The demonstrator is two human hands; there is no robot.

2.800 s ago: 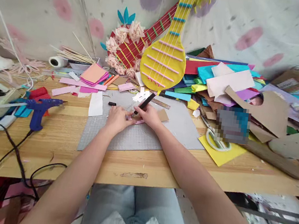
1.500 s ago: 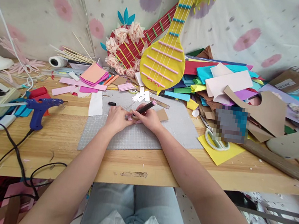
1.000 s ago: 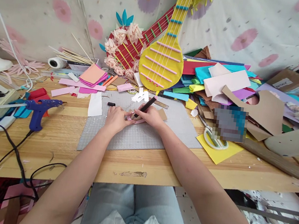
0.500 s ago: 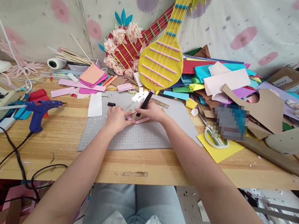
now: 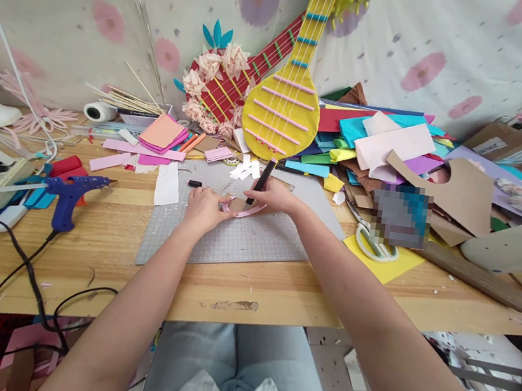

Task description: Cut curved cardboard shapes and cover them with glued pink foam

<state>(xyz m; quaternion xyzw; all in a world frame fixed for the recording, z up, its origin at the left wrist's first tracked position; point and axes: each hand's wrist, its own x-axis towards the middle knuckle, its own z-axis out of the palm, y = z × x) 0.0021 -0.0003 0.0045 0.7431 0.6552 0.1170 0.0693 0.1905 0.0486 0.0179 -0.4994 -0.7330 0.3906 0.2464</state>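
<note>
My right hand (image 5: 274, 196) grips a black marker (image 5: 262, 179) with its tip down beside a small brown cardboard piece (image 5: 238, 205) that lies on a pink paper piece (image 5: 250, 211). My left hand (image 5: 205, 208) presses on the left end of that pink paper with its fingers curled, on the grey cutting mat (image 5: 240, 238). The marker's black cap (image 5: 194, 183) lies on the mat to the left of my left hand.
A blue glue gun (image 5: 70, 192) with a black cord lies at the left. Scissors (image 5: 373, 239) rest on yellow paper at the right. A heap of coloured paper and cardboard (image 5: 392, 145) fills the back right. Yellow and red paper guitars (image 5: 282, 105) lean on the wall.
My right hand has moved the marker from the left side of the cardboard piece round to its right side, uncovering the piece. My left hand has stayed on the pink paper.
</note>
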